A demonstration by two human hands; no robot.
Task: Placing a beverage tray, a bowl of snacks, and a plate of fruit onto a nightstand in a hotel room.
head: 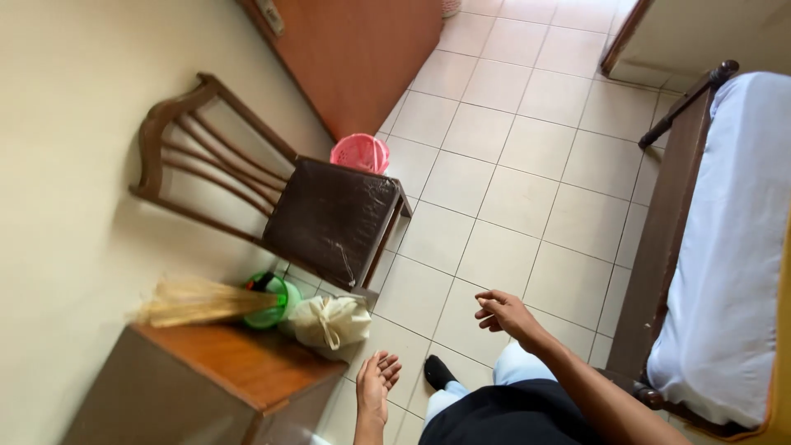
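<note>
Left hand: my left hand (375, 386) hangs low near the bottom edge of the view, palm up, fingers (389, 365) spread loosely, gripping nothing.
Right hand: my right hand (504, 315) is out over the tiled floor (527, 165), fingers half curled, holding nothing and touching nothing.
Cloth bag: a cream tied bag (332, 322) sits on the floor just above my left hand, knotted at the top, near but apart from my fingers.
Green bucket: a green bucket (274, 301) stands beside the bag, touching it as far as I can tell, tucked against the wall.
Broom: a straw broom (198, 303) lies with its bristles blurred and its handle end at the bucket.
Chair: 1 wooden chair (329, 216) with a dark padded seat stands against the wall, above the bag.
Pink basket: a pink basket (360, 153) sits behind the chair, next to an orange-brown cabinet (362, 49).
Side table: a wooden table (222, 371) is at lower left, just beside my left forearm.
Bed: a bed (725, 247) with a pale sheet runs along my right side.
Foot: my dark sock (437, 372) shows between my 2 hands.
</note>
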